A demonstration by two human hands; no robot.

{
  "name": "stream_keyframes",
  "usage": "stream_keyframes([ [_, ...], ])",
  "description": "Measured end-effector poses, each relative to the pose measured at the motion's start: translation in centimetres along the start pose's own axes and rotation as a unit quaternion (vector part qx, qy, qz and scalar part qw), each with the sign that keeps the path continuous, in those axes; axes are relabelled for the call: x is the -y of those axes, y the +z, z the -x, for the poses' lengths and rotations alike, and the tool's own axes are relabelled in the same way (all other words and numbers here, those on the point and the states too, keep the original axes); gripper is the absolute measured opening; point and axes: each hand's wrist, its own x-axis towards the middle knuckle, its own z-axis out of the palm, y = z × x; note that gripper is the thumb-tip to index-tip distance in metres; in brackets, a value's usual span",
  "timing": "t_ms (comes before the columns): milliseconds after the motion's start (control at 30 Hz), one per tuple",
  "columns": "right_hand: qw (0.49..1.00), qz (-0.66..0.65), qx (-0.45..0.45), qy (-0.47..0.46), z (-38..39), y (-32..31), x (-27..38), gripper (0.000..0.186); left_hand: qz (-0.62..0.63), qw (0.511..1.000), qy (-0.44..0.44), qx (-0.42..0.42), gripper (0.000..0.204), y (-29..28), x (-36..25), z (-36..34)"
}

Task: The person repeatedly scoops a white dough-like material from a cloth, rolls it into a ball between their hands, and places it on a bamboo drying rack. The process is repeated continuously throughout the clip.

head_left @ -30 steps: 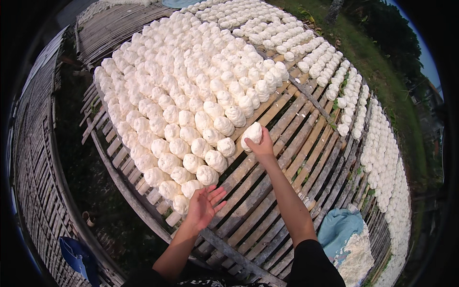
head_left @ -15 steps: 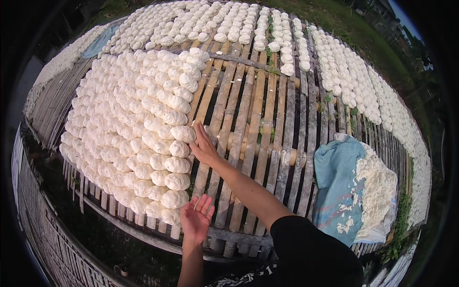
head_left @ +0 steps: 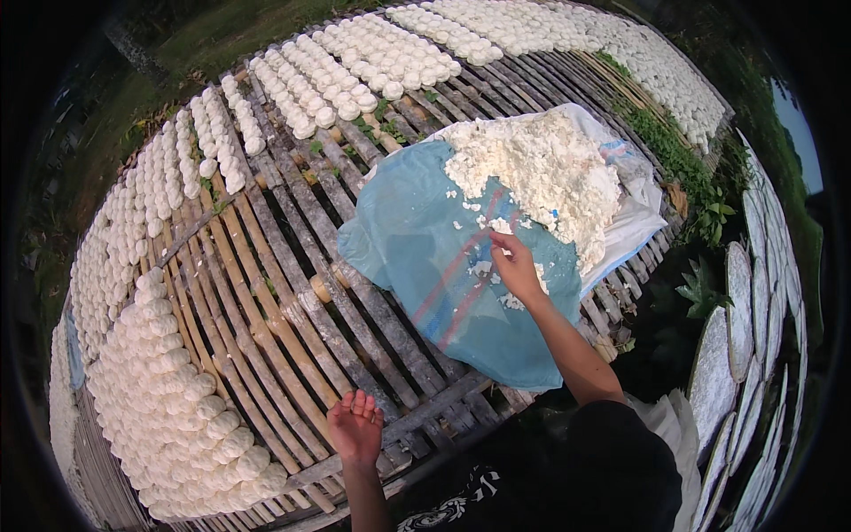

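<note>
My right hand reaches over a blue woven sheet with red stripes, its bent fingers apart at some small white crumbs. Just beyond them a heap of white crumbly material lies on the sheet and on white sacking. Lower down, my left hand is turned palm up over the slatted bamboo rack, fingers loosely curved and holding nothing. To its left sits a tight block of white lumpy balls in rows.
More rows of white lumps line the rack's far side and left. Green plants grow at the right edge, beside upright pale discs along the outer right. Grass and a tree trunk are beyond the rack.
My view has swung right toward the sheet. My right hand has released the white ball at the block and moved over to the crumbs. My left hand stays low and open.
</note>
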Motion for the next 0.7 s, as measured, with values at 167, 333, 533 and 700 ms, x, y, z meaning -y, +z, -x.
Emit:
stream_keyframes([
  [167, 0.959, 0.27, -0.013, -0.089, -13.6, -9.2, -4.9, 0.062, -0.023, 0.999, -0.03, 0.009, 0.029, 6.8, 7.6, -1.9],
  [333, 0.818, 0.561, -0.003, -0.128, -20.7, -9.7, -7.9, 0.093, -0.031, 0.999, -0.037, 0.013, 0.028, 12.1, 12.0, -3.0],
  [533, 0.859, 0.495, -0.018, -0.131, -22.0, -8.6, -11.1, 0.095, -0.023, 1.0, -0.018, -0.009, 0.025, 14.5, 13.1, -3.9],
  [700, 0.864, 0.49, 0.083, -0.078, -19.9, -8.2, -11.6, 0.081, -0.042, 0.999, -0.014, -0.021, 0.025, 16.6, 13.0, -5.2],
])
